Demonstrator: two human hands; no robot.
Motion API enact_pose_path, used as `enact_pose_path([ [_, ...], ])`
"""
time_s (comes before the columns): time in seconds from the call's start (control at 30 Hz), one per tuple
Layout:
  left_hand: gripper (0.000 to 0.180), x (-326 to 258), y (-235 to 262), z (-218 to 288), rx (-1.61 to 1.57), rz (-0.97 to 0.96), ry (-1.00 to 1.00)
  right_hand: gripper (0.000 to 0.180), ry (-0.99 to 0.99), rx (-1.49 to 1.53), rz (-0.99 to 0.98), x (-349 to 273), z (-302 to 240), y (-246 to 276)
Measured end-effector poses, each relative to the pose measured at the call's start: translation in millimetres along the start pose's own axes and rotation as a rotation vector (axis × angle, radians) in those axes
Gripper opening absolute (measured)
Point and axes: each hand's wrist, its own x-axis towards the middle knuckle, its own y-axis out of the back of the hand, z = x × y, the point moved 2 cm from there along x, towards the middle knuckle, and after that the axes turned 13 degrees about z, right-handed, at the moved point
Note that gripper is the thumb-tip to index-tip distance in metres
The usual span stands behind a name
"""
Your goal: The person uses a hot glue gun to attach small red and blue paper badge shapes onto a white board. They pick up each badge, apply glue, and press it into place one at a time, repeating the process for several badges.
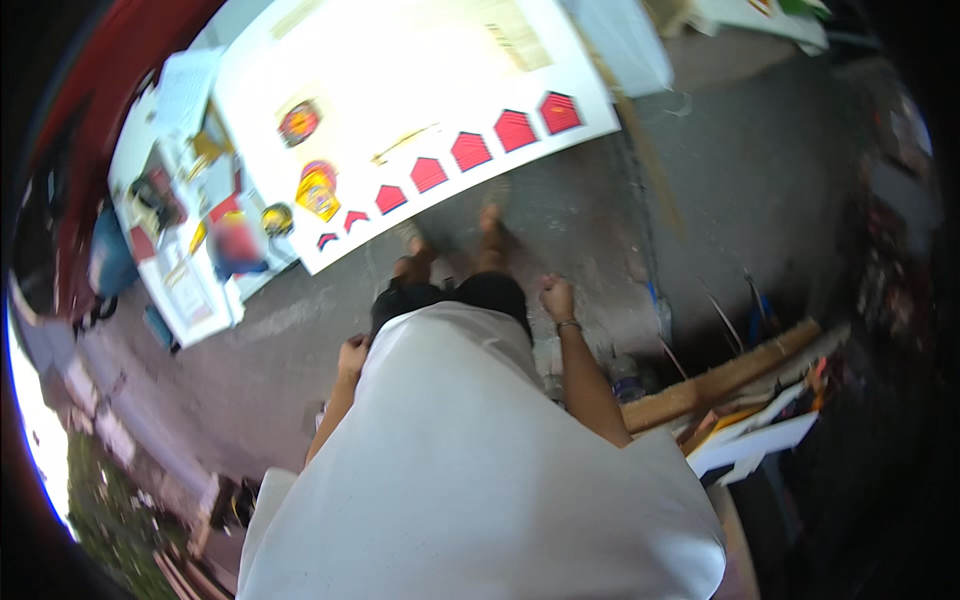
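Observation:
My arms hang down at either side of my white shirt. My left hand is beside my dark shorts, its fingers curled and no object showing in it. My right hand, a band at its wrist, hangs over the floor with its fingers loosely closed and nothing visible in them. Both hands are apart from the table. In front of me a large white sheet covers the tabletop. Along its near edge runs a row of red pointed shapes with dark borders, larger toward the right. A yellow and red emblem lies near its left corner.
At the left, a cluttered surface holds a yellow-black round tape measure and papers. A wooden plank and stacked boards lean at my right, near clear bottles on the grey floor.

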Motion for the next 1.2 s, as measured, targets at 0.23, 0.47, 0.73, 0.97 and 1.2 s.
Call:
enact_pose_path([
  [0.23,0.053,8.4,13.9,37.7,-0.437,0.107,0.064,0.022,0.232,-0.153,-0.247,22.3,-41.9,-1.4],
  [0.47,0.073,79.0,84.6,83.9,-0.862,0.352,0.088,0.02,0.618,-0.136,-0.237,-19.8,-231.5,5.8],
  [0.73,0.062,129.8,88.6,111.6,-0.958,-0.051,0.056,0.055,1.24,-0.321,-0.028,-95.0,-374.2,-92.2],
  [0.97,0.041,133.9,82.3,99.8,-1.082,-0.109,-0.082,0.058,1.207,-0.451,0.006,-105.5,-379.1,-148.4],
  [1.2,0.039,129.1,76.5,102.8,-1.242,-0.077,-0.033,0.053,1.188,-0.614,0.07,-107.2,-376.7,-159.0],
])
